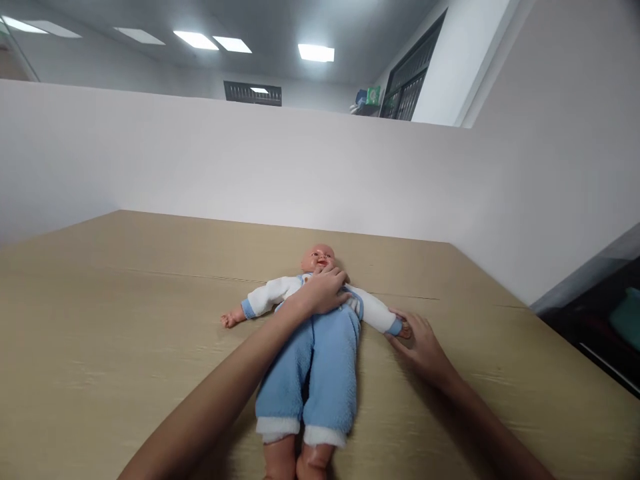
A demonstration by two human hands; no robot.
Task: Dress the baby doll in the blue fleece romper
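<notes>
Doll [325, 360] in fuzzy, matt fleece cloth, mostly blue, white at sleeves [273, 291] and cuffs [325, 437]; head [319, 257] and feet [313, 461] of smooth, faintly glossy plastic. Table [125, 300] of pale wood grain, smooth and matt. Wall [250, 160] plain, matt white.

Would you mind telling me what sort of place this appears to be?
Probably an office-type room with a partitioned work booth: a wooden table bearing a baby doll, walled by plain white partitions, and flat ceiling light panels overhead.
</notes>
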